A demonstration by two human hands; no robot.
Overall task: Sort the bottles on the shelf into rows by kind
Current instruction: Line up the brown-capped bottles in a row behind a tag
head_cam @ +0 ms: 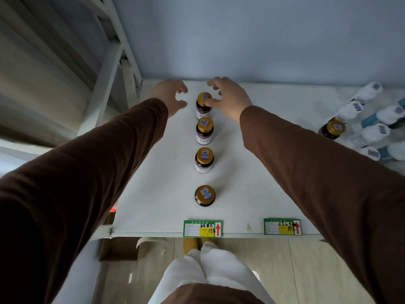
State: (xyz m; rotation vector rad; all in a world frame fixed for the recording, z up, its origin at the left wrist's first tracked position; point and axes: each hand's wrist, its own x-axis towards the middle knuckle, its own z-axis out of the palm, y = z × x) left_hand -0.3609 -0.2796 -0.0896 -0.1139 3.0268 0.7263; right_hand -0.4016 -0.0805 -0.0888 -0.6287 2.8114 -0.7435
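Head view: four gold-capped brown bottles (204, 159) stand in a single near-to-far row on the white shelf (252, 172). The right hand (228, 98) touches the farthest bottle's (204, 104) cap with its thumb, fingers curled loosely; the left hand (169, 96) hovers just beside, fingers spread, holding nothing. White-capped bottles (372, 132) cluster far right

Four little brown bottles with gold lids (204, 160) stand up in one straight row on the white shelf (153, 183). More bottles with white lids (372, 132) crowd together far right.
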